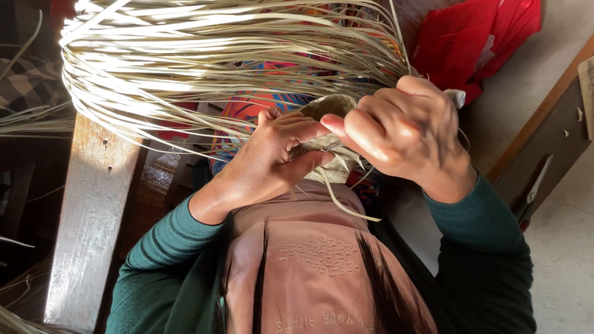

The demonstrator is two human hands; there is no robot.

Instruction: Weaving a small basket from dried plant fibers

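Two bare hands meeting at a small woven piece (331, 133), pale and dome-shaped, held just above the lap. Left hand (272, 158) below and to the left of the woven piece, fingers (303, 130) curled in narrow, thumb and forefinger pinching its edge along with a thin strip. Right hand (402, 130) to the right of the woven piece, fingers (356, 130) folded tight against it, gripping the rim and what looks like another strip; exact hold partly hidden behind the knuckles.

Fanning up and left from the woven piece, a great sheaf of long pale strips (185, 68), flat and glossy in the sun. One loose strip end (346, 207) trailing down below the woven piece over the pinkish garment.

Likely very light, that woven piece, and thin-walled: easy to crush out of shape if squeezed hard. Strips probably springy and a little slick, stiff along the length but prone to creasing or splitting when bent sharply. Best taken by the firm woven rim, with single strips nipped close to where they leave the weave.

Right of the woven piece, a red bag (476, 37) on the floor, and farther right scissors (535, 188) on a dark wooden board. Left of it, a worn wooden plank (93, 216).
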